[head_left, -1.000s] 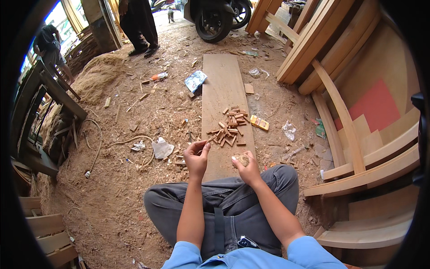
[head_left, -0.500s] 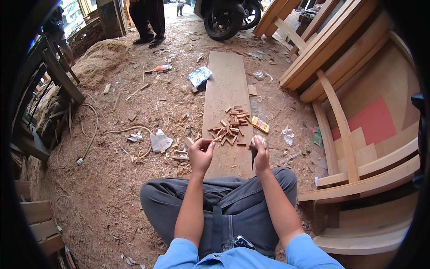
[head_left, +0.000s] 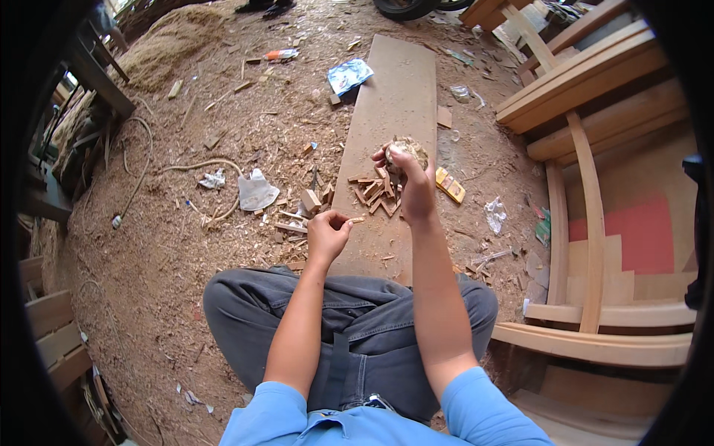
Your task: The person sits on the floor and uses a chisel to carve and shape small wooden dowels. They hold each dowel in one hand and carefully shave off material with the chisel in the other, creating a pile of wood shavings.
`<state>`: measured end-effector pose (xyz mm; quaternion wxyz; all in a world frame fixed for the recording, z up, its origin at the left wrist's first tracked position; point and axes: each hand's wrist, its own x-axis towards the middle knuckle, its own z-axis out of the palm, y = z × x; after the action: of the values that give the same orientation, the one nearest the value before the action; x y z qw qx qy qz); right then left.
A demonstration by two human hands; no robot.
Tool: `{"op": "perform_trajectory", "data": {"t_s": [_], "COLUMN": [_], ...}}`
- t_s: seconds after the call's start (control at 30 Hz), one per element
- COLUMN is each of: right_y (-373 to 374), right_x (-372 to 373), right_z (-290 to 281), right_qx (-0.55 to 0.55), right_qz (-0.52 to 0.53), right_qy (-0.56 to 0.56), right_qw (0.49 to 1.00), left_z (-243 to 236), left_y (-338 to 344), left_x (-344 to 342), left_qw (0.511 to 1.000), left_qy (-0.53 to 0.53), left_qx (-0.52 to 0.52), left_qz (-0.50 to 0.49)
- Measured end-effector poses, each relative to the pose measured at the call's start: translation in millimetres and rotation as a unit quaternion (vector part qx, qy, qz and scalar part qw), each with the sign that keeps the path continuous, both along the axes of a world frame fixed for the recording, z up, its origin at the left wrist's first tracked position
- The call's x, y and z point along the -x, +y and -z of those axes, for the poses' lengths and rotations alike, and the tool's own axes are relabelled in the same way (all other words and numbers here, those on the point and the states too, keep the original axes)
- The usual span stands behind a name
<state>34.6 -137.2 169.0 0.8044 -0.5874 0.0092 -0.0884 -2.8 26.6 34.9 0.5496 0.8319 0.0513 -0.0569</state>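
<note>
A small light wooden piece (head_left: 358, 220) is pinched between the thumb and fingertips of my left hand (head_left: 329, 234), just over the board's left edge. My right hand (head_left: 418, 195) is curled round a crumpled tan-and-whitish wad (head_left: 413, 149), whose exact kind I cannot make out. It hovers over a pile of small reddish-brown wooden pieces (head_left: 378, 195), hiding part of it. The pile lies on a long wooden board (head_left: 394, 82) that stretches away from my crossed legs.
A yellow packet (head_left: 450, 185) lies right of the board, a blue-and-white wrapper (head_left: 349, 76) at its left edge. Offcuts (head_left: 310, 201) and a pale scrap (head_left: 257, 191) lie on the shavings-covered ground. Wooden frames (head_left: 587, 223) stand at right; a cord (head_left: 152, 160) runs at left.
My right hand has moved forward and left with the wad, from beside the board to over the pile. My left hand still pinches a small wooden piece. The view has tilted down.
</note>
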Motion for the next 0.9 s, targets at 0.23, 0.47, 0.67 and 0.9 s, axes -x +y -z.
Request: {"op": "perform_trajectory", "data": {"t_s": [0.23,0.47,0.67,0.9], "right_y": [14,35,46,47], "right_x": [-15,-11,2,3], "right_z": [93,98,104,109], "right_qx": [-0.155,-0.170,-0.169,-0.169], "right_qz": [0.015,-0.010,-0.027,-0.030], "right_qy": [0.153,0.095,0.107,0.102], "right_qw": [0.976,0.981,0.979,0.980], "left_z": [19,28,32,36], "left_y": [6,1,2,3], "left_x": [1,7,7,7], "left_qw": [0.996,0.991,0.992,0.992], "left_qy": [0.027,0.022,0.005,-0.005], "left_qx": [-0.082,-0.135,-0.125,-0.126], "left_qz": [-0.002,-0.006,-0.015,-0.014]}}
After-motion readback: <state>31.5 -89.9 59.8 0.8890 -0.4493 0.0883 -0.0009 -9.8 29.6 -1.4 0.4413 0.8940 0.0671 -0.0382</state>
